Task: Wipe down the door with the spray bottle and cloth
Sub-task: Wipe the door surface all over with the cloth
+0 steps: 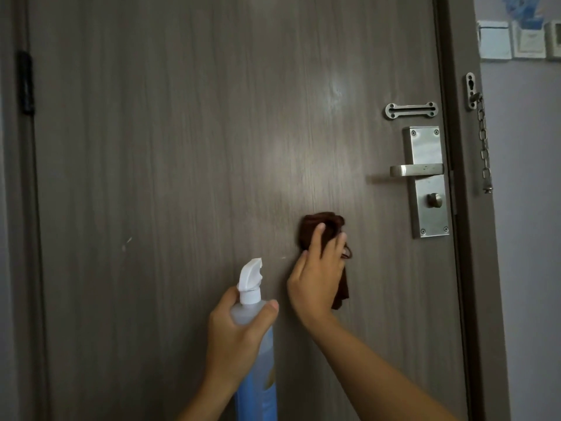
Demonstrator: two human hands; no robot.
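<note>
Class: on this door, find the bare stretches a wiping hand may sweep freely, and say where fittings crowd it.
Free: the grey wood-grain door from the black hinge across to the brown cloth, and above it. Crowded: right edge, with slotted chain plate, steel lever handle, thumb-turn knob.

Place: the inside of a dwelling's or hotel-style room's entrance; which of the two cannot be told.
Door: a tall grey-brown wood-grain door [212,147], closed in its matching frame [461,86], filling most of the view.
Lock: a steel lever handle [416,170] on a long plate with a thumb-turn [434,199] below it, near the door's right edge.
Security: a slotted chain track [411,110] above the handle, and a door chain [484,144] hanging from the frame.
Hinge: a dark hinge [25,83] on the door's left edge.
Wall: a pale wall [528,238] right of the frame, carrying white switch plates [516,41] near the top.
</note>
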